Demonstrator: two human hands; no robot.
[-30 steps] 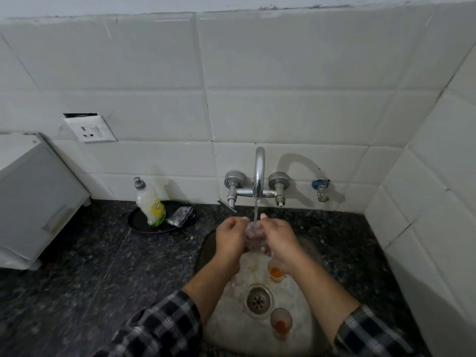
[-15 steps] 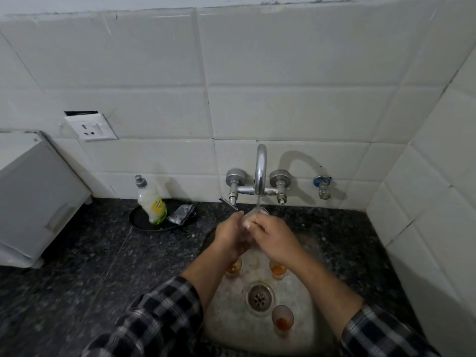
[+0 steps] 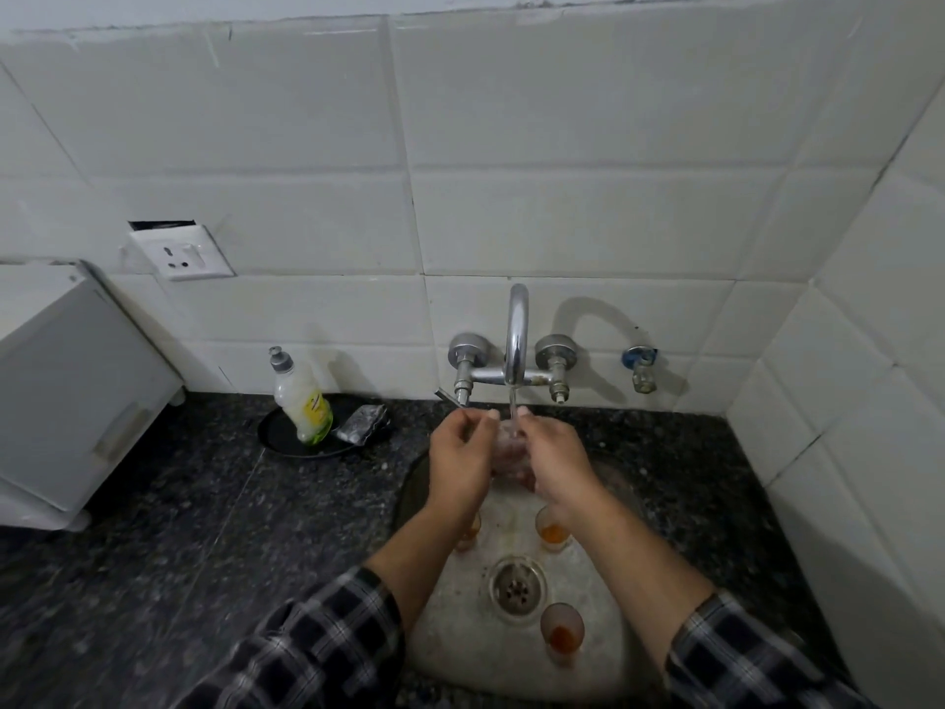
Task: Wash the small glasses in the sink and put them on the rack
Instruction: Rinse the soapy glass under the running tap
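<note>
1. While water [image 3: 513,407] runs from the tap [image 3: 516,335], both hands meet under the spout, over the back of the sink [image 3: 450,662].
2. Left hand [image 3: 460,468]: fingers curled, tips pinching the rim side of the glass [image 3: 511,445].
3. Right hand [image 3: 557,465]: fingers wrapped round the other side of the same glass, thumb tip up by the stream.
4. That glass sits between the two palms, right under the stream. Most of it is hidden by the fingers, so I cannot tell whether it is upright or tilted.
5. Three more stand on the sink floor, each with orange dregs:
   - the front glass [image 3: 561,631], just right of the drain [image 3: 516,585], toward the sink's near edge;
   - the right glass [image 3: 551,529], behind the drain, partly under the right wrist;
   - the left glass [image 3: 470,535], mostly covered by the left wrist.
6. Both forearms cross over the sink and block part of its back half; checked sleeves [image 3: 317,652] fill the near edge.
7. Behind the hands, the tap's two valve knobs stick out from the tiled wall, and a small blue-handled valve [image 3: 639,363] sits further right.
8. At the back edge of the worktop [image 3: 179,504], left of the sink, a black dish [image 3: 278,442] carries a soap bottle [image 3: 301,401] and a crumpled silvery pad [image 3: 364,427].
9. At the left edge stands a white box [image 3: 66,391]; above it a wall socket [image 3: 181,253].
</note>
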